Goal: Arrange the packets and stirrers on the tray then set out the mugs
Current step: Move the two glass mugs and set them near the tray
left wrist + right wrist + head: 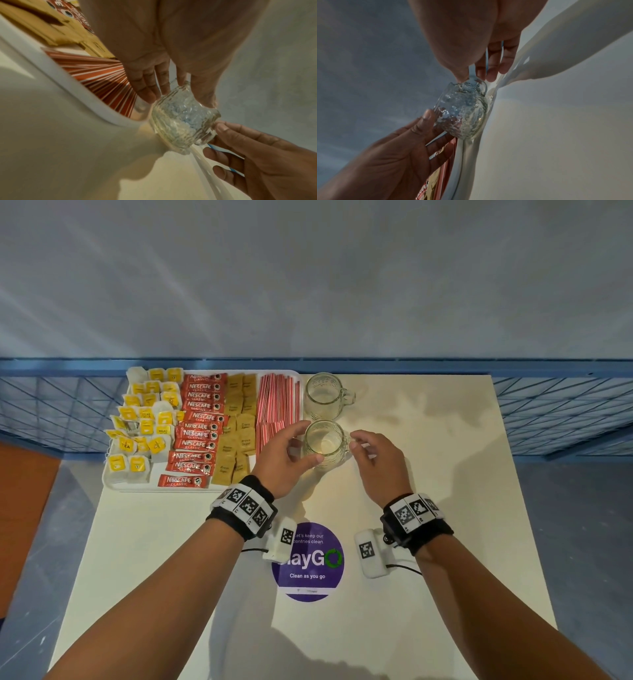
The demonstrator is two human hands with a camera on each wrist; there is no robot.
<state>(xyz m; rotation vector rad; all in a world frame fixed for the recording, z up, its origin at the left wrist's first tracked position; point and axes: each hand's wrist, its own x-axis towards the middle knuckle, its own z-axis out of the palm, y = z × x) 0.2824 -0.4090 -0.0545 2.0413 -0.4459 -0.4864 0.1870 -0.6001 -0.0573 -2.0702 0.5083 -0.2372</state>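
Spanning the lower frame: the cream table [428,542], its near edge cut off by the head view and partly covered by both forearms.
Tray: a white tray [137,487] sits at the table's far left corner, its near right corner hidden behind the left wrist.
Tea bags: yellow-tagged tea bags [144,422] fill the tray's left part in loose, overlapping rows; most tag print is too small to read.
Coffee sachets: red Nescafe sachets [200,426] lie in a column just right of the tea bags.
Sugar packets: brown sugar packets [239,429] stand next, some lower ones hidden by the left hand.
Stirrers: red-and-white stirrers [277,402] are packed along the tray's right edge, their near ends behind the left hand.
Sticker: a purple round sticker [308,577] lies on the table between the wrists, its wording partly blocked by a wrist device.
Far mug: a clear glass mug [323,395] stands upright just beside the tray, handle pointing right.
Near mug: a second textured glass mug [323,441] stands on the table directly in front of the far one, near the tray's right edge.
Left hand: the left hand [284,460] wraps loosely round the near mug's left side, thumb tip on the glass.
Right hand: the right hand [375,460] pinches the mug's handle between thumb and forefinger in the wrist views; the handle itself is hard to make out from the head.
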